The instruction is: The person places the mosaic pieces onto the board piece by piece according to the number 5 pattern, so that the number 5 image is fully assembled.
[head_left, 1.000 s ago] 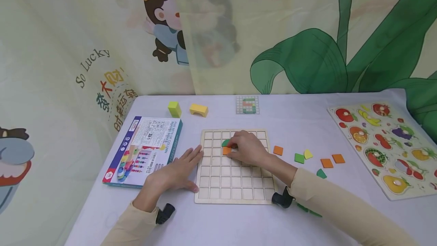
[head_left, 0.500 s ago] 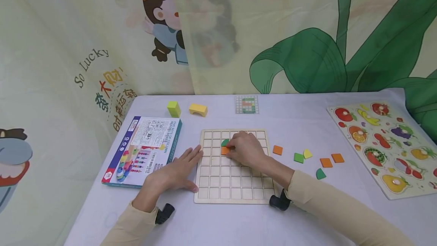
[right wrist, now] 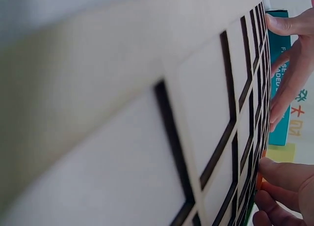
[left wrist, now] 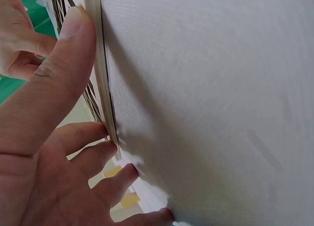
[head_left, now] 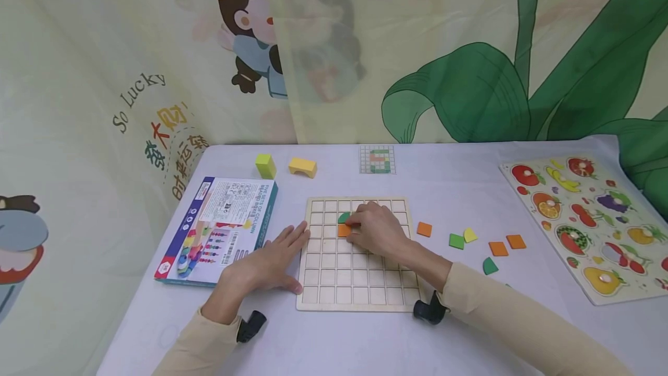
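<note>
A wooden grid board (head_left: 336, 277) lies flat on the table in the head view. My left hand (head_left: 268, 261) rests at its left side, fingers spread and straight; in the left wrist view the thumb (left wrist: 66, 59) touches the board's edge. Over the upper middle of the grid, my right hand (head_left: 378, 228) pinches an orange square tile (head_left: 343, 230) set at a cell. In the right wrist view, thumb and fingertips meet at that tile (right wrist: 261, 169). A green quarter-round tile (head_left: 344, 217) sits in the cell just above it, partly hidden by the fingers.
Right of the board lie several loose tiles, including an orange square (head_left: 424, 229), green square (head_left: 456, 241), yellow piece (head_left: 470, 235) and green quarter-round (head_left: 489, 266). A box (head_left: 224, 231) stands left, blocks (head_left: 302, 167) and a pattern card (head_left: 378, 160) behind, a fruit puzzle (head_left: 584, 219) far right.
Little differs: the right forearm has shifted slightly, now covering the green pieces seen below it a second ago. Both hands keep their places at the board and the orange tile.
</note>
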`<state>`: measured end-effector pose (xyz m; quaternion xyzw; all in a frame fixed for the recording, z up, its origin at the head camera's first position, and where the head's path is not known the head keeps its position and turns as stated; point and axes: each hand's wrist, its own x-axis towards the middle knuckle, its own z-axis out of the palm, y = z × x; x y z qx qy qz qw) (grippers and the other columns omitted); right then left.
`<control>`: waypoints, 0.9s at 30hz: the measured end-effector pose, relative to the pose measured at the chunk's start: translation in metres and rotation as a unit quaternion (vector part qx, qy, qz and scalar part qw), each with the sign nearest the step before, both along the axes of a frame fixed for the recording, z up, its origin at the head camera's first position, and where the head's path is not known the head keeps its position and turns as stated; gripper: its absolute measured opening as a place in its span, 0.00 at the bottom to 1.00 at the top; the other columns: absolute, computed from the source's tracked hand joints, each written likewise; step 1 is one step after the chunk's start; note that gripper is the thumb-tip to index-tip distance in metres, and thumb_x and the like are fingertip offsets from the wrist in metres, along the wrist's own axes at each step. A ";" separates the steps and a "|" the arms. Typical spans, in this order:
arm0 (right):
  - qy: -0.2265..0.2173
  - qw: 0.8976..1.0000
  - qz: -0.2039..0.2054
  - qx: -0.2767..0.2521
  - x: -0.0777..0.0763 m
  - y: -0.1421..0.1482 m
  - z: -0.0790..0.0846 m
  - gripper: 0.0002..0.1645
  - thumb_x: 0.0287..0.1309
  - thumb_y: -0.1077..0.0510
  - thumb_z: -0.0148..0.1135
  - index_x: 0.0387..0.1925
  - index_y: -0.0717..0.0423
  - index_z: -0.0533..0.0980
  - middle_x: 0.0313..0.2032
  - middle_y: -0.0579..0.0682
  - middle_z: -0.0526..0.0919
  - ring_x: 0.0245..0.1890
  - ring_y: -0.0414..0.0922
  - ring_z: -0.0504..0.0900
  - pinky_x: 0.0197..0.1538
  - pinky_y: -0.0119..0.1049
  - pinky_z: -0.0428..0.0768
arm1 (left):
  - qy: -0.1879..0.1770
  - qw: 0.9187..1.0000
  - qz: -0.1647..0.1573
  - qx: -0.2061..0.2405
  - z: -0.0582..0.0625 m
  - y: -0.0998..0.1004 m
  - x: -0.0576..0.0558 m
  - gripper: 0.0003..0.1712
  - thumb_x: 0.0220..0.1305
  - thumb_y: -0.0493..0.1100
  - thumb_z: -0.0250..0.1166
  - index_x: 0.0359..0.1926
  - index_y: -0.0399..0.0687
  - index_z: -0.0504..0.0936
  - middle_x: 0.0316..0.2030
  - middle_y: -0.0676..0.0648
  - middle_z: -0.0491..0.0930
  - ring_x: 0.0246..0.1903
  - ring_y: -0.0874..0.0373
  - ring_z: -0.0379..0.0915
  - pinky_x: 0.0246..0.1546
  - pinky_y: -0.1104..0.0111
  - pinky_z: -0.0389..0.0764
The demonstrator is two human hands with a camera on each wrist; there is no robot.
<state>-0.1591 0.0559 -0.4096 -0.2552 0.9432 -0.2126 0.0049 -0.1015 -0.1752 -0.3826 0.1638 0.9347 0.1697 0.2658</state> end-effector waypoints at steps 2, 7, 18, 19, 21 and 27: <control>0.002 1.000 0.001 -0.002 -0.001 0.000 0.000 0.13 0.45 0.56 0.77 0.37 0.52 0.87 0.34 0.47 0.85 0.36 0.44 0.78 0.39 0.36 0.77 | -0.001 1.000 0.002 0.001 0.001 0.000 0.000 0.60 0.49 0.47 0.76 0.76 0.45 0.49 0.78 0.47 0.39 0.77 0.43 0.34 0.72 0.42 0.50; 0.002 1.000 0.007 -0.001 -0.002 0.001 0.000 0.14 0.44 0.54 0.77 0.36 0.51 0.87 0.34 0.45 0.85 0.36 0.44 0.78 0.38 0.35 0.76 | -0.003 1.000 0.003 0.000 0.000 0.001 -0.001 0.60 0.49 0.47 0.76 0.76 0.45 0.49 0.78 0.47 0.39 0.77 0.43 0.34 0.72 0.41 0.49; -0.065 0.996 0.029 -0.048 -0.009 0.037 0.017 0.18 0.51 0.55 0.73 0.44 0.56 0.85 0.37 0.47 0.84 0.36 0.42 0.76 0.37 0.32 0.74 | -0.003 1.000 0.007 -0.004 -0.001 0.002 0.000 0.61 0.48 0.46 0.77 0.76 0.45 0.49 0.78 0.47 0.39 0.77 0.44 0.34 0.72 0.39 0.48; -0.067 0.996 0.030 -0.049 -0.011 0.043 0.018 0.17 0.52 0.56 0.72 0.45 0.56 0.85 0.37 0.47 0.84 0.36 0.42 0.76 0.37 0.31 0.74 | -0.003 1.000 0.007 -0.004 -0.001 0.002 0.000 0.61 0.48 0.46 0.77 0.76 0.45 0.49 0.78 0.47 0.39 0.77 0.44 0.34 0.72 0.40 0.48; -0.074 0.995 0.025 -0.054 -0.015 0.057 0.019 0.17 0.52 0.56 0.71 0.45 0.57 0.84 0.36 0.48 0.85 0.35 0.42 0.76 0.36 0.31 0.74 | -0.003 1.000 0.006 -0.004 0.000 0.002 0.000 0.61 0.48 0.46 0.77 0.76 0.45 0.49 0.78 0.47 0.39 0.77 0.44 0.34 0.72 0.39 0.48; -0.093 0.994 -0.029 -0.045 -0.021 0.104 0.018 0.19 0.53 0.55 0.70 0.47 0.58 0.83 0.36 0.48 0.84 0.36 0.43 0.76 0.32 0.30 0.75 | -0.007 1.000 0.006 -0.003 0.002 0.002 0.000 0.61 0.48 0.46 0.77 0.76 0.45 0.49 0.78 0.47 0.38 0.77 0.44 0.34 0.71 0.38 0.48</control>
